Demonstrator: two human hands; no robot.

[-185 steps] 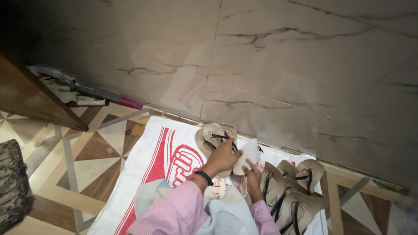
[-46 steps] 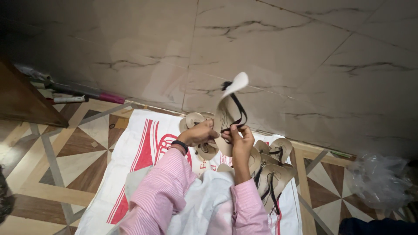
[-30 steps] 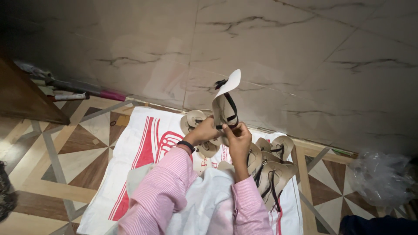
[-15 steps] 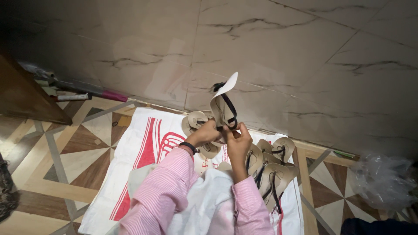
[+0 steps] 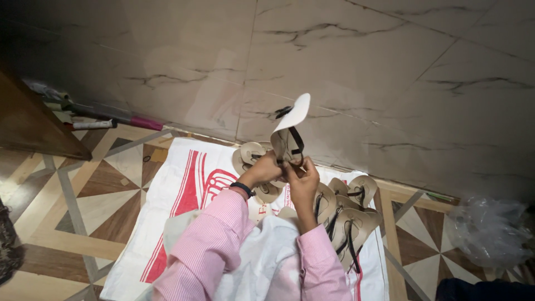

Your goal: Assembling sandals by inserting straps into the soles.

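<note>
I see my left hand (image 5: 266, 169) and right hand (image 5: 304, 177) both clenched on a beige flip-flop (image 5: 288, 134), raised above the white sack (image 5: 184, 184); its black strap (image 5: 296, 140) could tear loose under strain.

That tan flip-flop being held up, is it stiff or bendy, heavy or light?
Probably bendy: the flip-flop curls at its top. Likely light, since the left hand and right hand pinch only its lower end. Unlikely to roll; it's flat.
</note>
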